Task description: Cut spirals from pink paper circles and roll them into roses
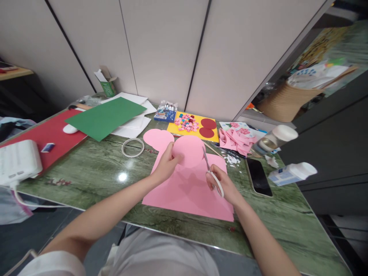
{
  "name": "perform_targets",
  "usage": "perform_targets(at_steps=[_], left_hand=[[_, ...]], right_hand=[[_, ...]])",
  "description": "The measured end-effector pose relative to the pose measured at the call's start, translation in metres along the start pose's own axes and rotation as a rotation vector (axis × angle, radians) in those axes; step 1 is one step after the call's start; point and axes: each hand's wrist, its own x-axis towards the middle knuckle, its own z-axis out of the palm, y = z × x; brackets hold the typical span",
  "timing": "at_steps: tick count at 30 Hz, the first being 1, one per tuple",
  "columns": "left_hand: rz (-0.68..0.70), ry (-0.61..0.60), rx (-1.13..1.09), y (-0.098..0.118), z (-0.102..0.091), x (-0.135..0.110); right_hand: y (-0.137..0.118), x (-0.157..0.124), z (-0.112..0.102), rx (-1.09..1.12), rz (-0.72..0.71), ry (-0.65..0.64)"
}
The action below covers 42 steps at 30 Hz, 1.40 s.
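My left hand (167, 163) pinches the left edge of a round pink paper piece (189, 150), holding it up over a large pink sheet (189, 191) on the green table (94, 172). White-handled scissors (212, 174) are gripped in my right hand (222, 184), blades pointing up along the right edge of the round piece. A second pink circle (157, 138) lies flat behind my left hand.
A roll of white tape (132, 147), green sheet (105, 117), red sheet (43, 134), white papers, a marker box (165, 114), a yellow sheet with pom-poms and dark red circles (198, 126), pink scraps (234, 140), a black phone (258, 176), glue bottles (290, 173) and a white device (17, 161) surround the work.
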Motion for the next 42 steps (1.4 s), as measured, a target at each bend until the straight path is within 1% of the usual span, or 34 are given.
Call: perform_targets(at_steps=[4, 9, 14, 21, 29, 38, 42], left_hand=[[0.003, 0.025, -0.011, -0.001, 0.0, 0.0], [0.002, 0.015, -0.04, -0.001, 0.002, -0.001], [0.023, 0.019, 0.069, 0.002, 0.004, -0.003], [0.061, -0.04, 0.131, 0.003, 0.003, -0.004], [0.041, -0.007, 0.048, 0.001, 0.003, -0.003], [0.014, 0.02, -0.024, 0.001, 0.002, 0.0], [0.012, 0.026, -0.067, -0.001, 0.002, 0.001]], right_hand=[[-0.001, 0.0, 0.0, -0.001, 0.007, 0.003], [-0.002, 0.001, 0.001, -0.011, 0.006, 0.012], [-0.002, 0.001, 0.0, 0.009, 0.004, 0.006], [0.002, -0.001, 0.0, 0.051, -0.013, -0.01], [0.005, 0.0, -0.002, 0.022, -0.014, 0.005], [-0.004, 0.001, -0.001, -0.001, 0.011, 0.015], [-0.004, 0.001, 0.0, -0.012, 0.01, 0.015]])
